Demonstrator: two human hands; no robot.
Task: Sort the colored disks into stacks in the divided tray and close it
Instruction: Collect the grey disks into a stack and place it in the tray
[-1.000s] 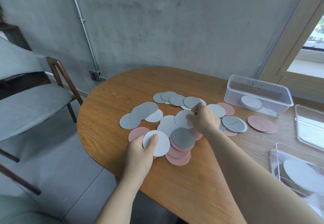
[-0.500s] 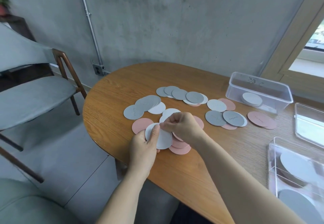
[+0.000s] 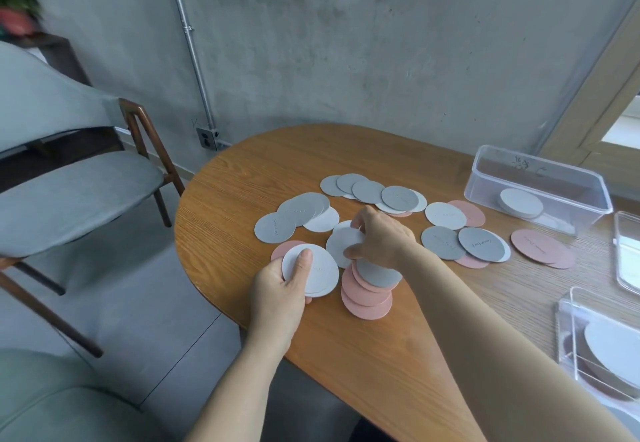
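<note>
Grey, white and pink disks lie scattered over the round wooden table [image 3: 263,164]. My left hand [image 3: 280,286] holds a small stack of white disks [image 3: 317,273] near the table's front edge, thumb on top. My right hand [image 3: 379,237] pinches another white disk [image 3: 341,244] lying just beyond that stack. Under my right wrist sits a grey disk [image 3: 377,273] on overlapping pink disks [image 3: 365,299]. A divided clear tray [image 3: 568,334] holding white and pink disks stands at the right edge.
A clear box [image 3: 540,171] with a white disk stack [image 3: 521,202] stands at the back right, a clear lid [image 3: 628,251] beside it. More grey disks [image 3: 367,190] and pink disks [image 3: 540,247] lie further back. A grey chair [image 3: 69,192] stands left of the table.
My right hand has moved from the far disks to the white disk beside the left hand's stack. The left hand keeps its stack. The view shifted slightly.
</note>
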